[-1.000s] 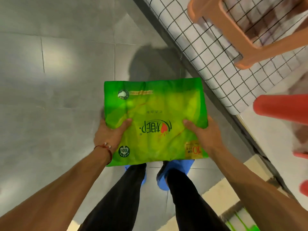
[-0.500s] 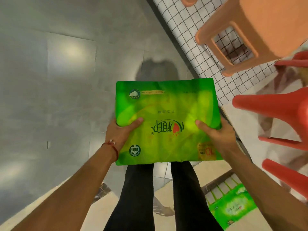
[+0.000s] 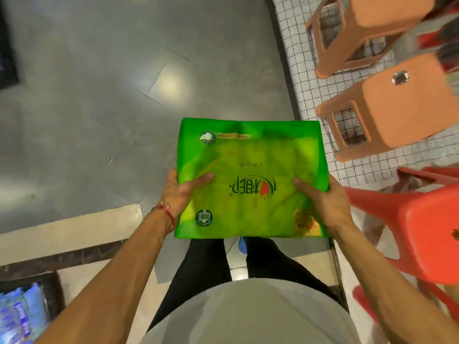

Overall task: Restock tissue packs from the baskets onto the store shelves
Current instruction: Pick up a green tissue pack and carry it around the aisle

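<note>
So both hands are doing the carrying here. The left hand is gripping the left edge of the big bright-green plastic-wrapped tissue pack, thumb lying across the top face. The fingers are going underneath, where I can't see them. The right hand is gripping the right edge the same way. There's a thin red string bracelet sitting on the left wrist.

The pack is being held flat and level out in front of the waist, above the black trouser legs, touching nothing but the hands. Its printing is facing away from the wearer.

My guess on handling: it's looking light and squashy, since the film is wrinkling and denting under the thumbs. That glossy wrap is probably slippery too. So holding it at both side edges with fingers supporting from below seems right, rather than pinching loose film, which could stretch or tear.

Further out, the grey tiled floor is filling the left side. Two pale-orange plastic stools are standing on a white grid-patterned surface to the right, with a red plastic stool nearer. Some blurry blue packs are showing bottom left. No shelf is showing, so the placing isn't done yet.
</note>
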